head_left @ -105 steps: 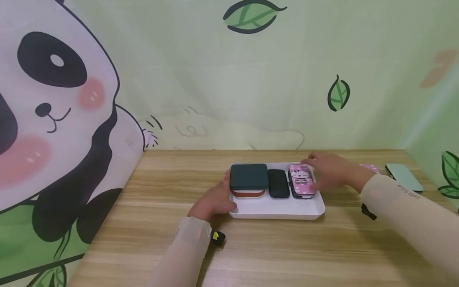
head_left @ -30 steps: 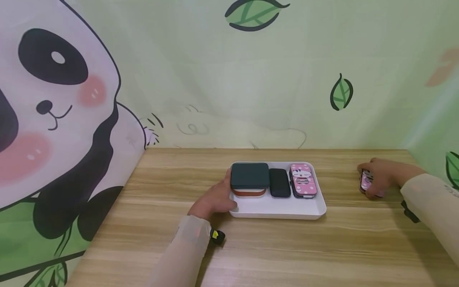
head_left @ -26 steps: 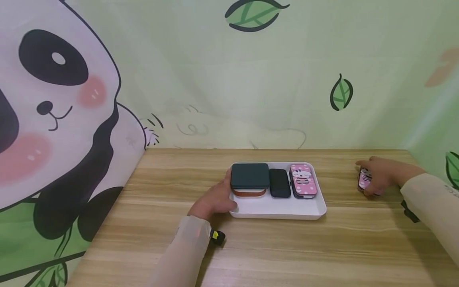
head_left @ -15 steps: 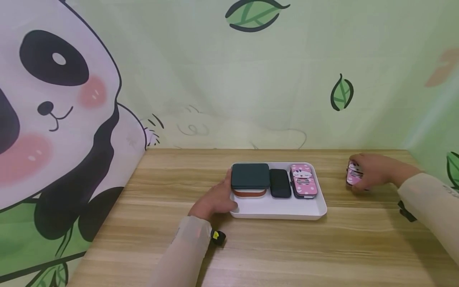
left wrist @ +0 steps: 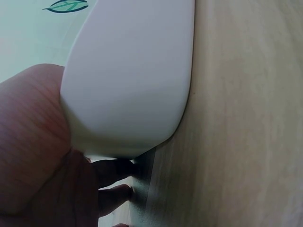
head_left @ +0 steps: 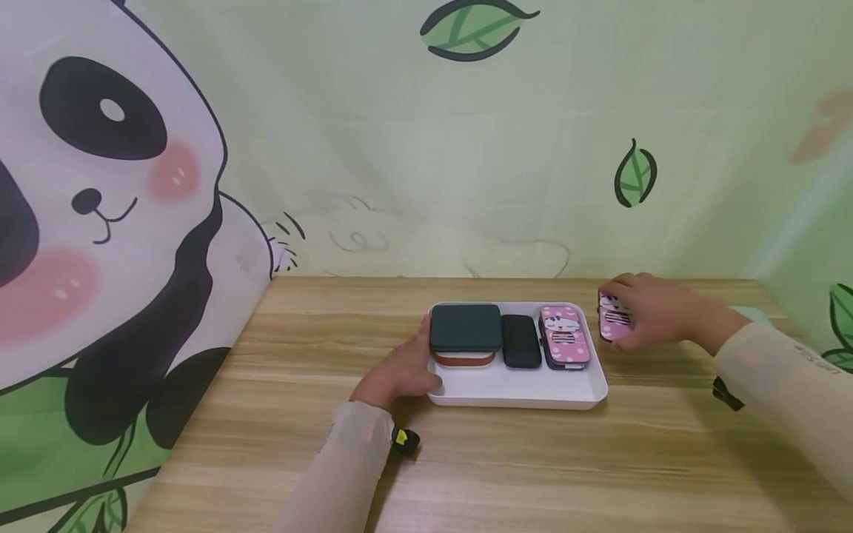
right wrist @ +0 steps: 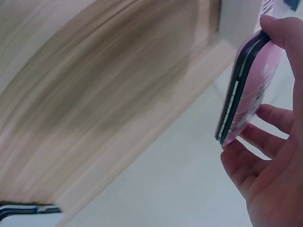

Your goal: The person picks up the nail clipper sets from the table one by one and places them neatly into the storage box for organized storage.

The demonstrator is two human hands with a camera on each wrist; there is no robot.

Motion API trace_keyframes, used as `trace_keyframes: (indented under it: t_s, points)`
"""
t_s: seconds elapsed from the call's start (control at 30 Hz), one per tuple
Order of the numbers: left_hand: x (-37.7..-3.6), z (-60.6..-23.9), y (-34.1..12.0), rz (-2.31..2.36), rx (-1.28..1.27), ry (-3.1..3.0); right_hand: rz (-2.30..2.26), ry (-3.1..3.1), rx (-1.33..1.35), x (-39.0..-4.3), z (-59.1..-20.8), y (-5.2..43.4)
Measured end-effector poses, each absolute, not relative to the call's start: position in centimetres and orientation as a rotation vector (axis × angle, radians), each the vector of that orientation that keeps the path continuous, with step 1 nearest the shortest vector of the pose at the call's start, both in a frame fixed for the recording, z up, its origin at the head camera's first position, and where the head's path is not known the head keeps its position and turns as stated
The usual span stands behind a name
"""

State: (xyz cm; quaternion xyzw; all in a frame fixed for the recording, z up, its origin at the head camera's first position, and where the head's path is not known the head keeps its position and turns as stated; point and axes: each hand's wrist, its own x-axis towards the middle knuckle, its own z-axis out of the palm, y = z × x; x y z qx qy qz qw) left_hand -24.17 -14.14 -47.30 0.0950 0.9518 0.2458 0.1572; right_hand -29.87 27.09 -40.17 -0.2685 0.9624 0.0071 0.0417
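Observation:
Over the table, just right of the white tray [head_left: 520, 389], my right hand [head_left: 656, 311] holds a pink hinged case [head_left: 613, 320] with a cartoon cat print. In the right wrist view the thumb grips one end of this case and fingertips the other, with its dark hinged edge showing. My left hand [head_left: 396, 370] grips the left end of the tray, thumb at the near corner. Inside the tray lie a dark green case [head_left: 465, 326] on top of a white-and-brown one [head_left: 464, 360], a black case [head_left: 520, 340] and a matching pink case [head_left: 565, 337].
A pale mint case [head_left: 749, 314] lies on the wooden table [head_left: 533, 466] at the right, partly behind the right forearm. Behind the table's far edge hangs a green backdrop [head_left: 373, 148] printed with a panda and leaves.
My right hand has left the pink case in the tray, reached right, picked up the second pink case and carried it left towards the tray. The left hand has stayed at the tray.

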Motion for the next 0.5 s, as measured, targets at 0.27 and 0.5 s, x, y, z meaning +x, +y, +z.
trace_keyframes:
  t_s: [0.27, 0.5]
  points:
    - [-24.1, -47.2, -13.9, 0.723, 0.294, 2.726, -0.051, 2.934, -0.89, -29.2, -39.8, 23.8]
    - [-24.0, -46.9, -14.0, 0.697, 0.3, 2.729, -0.096, 2.905, -1.02, -28.8, -39.8, 20.8]
